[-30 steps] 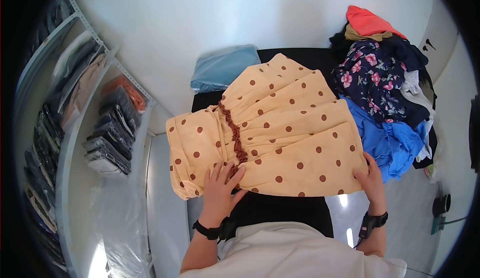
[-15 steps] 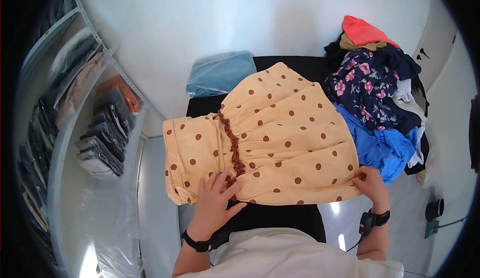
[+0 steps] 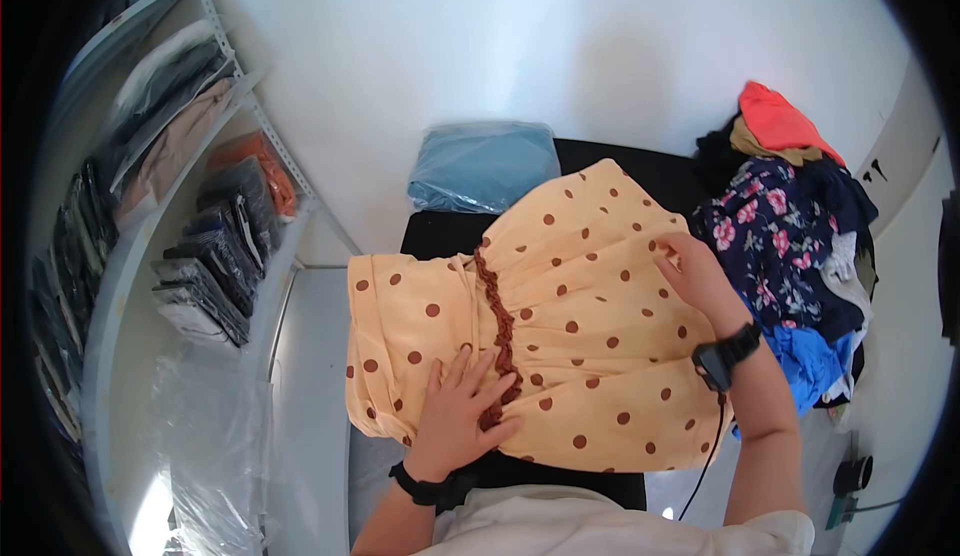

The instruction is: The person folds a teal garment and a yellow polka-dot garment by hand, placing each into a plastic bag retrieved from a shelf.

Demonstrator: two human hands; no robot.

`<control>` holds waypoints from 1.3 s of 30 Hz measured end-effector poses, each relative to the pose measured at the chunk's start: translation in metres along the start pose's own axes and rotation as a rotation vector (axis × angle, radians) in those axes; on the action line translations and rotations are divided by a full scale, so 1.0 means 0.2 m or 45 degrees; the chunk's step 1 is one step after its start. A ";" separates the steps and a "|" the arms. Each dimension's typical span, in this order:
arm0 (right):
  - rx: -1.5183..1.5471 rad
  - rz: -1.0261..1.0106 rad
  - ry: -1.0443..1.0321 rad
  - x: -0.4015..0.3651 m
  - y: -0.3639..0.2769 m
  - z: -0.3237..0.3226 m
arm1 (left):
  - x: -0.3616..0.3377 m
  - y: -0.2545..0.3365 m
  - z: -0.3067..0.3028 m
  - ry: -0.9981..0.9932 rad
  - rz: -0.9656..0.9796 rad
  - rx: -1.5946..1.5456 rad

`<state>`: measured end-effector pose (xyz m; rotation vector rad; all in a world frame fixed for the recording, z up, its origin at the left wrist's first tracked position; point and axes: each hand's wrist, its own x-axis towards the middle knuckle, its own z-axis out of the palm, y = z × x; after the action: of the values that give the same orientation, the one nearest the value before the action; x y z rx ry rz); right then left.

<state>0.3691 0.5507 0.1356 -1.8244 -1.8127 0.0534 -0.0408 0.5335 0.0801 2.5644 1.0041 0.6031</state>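
Note:
A pale yellow dress with brown dots lies spread sideways, its gathered brown waistband running across it. The narrower top part is folded to the left and the skirt fans out to the right. My left hand rests flat on the cloth beside the near end of the waistband, fingers spread. Over the upper right of the skirt is my right hand, its fingers loosely curled with a gap between thumb and fingertips. Whether it touches the cloth there is hard to see.
A blue-grey garment in a clear bag lies at the back of the black table. Piled at the right are clothes, including a navy floral garment and a blue one. Shelves with bagged clothes stand left.
My right hand has left the skirt's near right corner and moved up to its far right side. My left hand stays near the waistband. The whole view has shifted slightly.

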 end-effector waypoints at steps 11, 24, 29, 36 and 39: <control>-0.392 -0.317 -0.162 0.88 0.21 0.53 | 0.02 -0.02 -0.01 -0.036 -0.057 -0.053; -0.636 -0.653 0.070 0.87 0.09 0.13 | 0.00 -0.03 0.02 0.019 -0.043 -0.060; -0.595 -0.714 0.171 0.41 -0.24 -0.23 | -0.01 -0.03 0.02 0.056 -0.017 -0.058; -0.414 -0.627 -0.097 -0.41 -0.53 -0.29 | -0.01 -0.02 0.03 0.055 0.011 -0.051; -0.316 -0.591 -0.289 -0.65 -0.56 -0.16 | -0.01 0.00 0.03 0.064 0.031 -0.025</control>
<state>0.2686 0.4096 0.1633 -1.5540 -2.4573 -0.1511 -0.0395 0.5312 0.0741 2.5594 0.9799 0.6835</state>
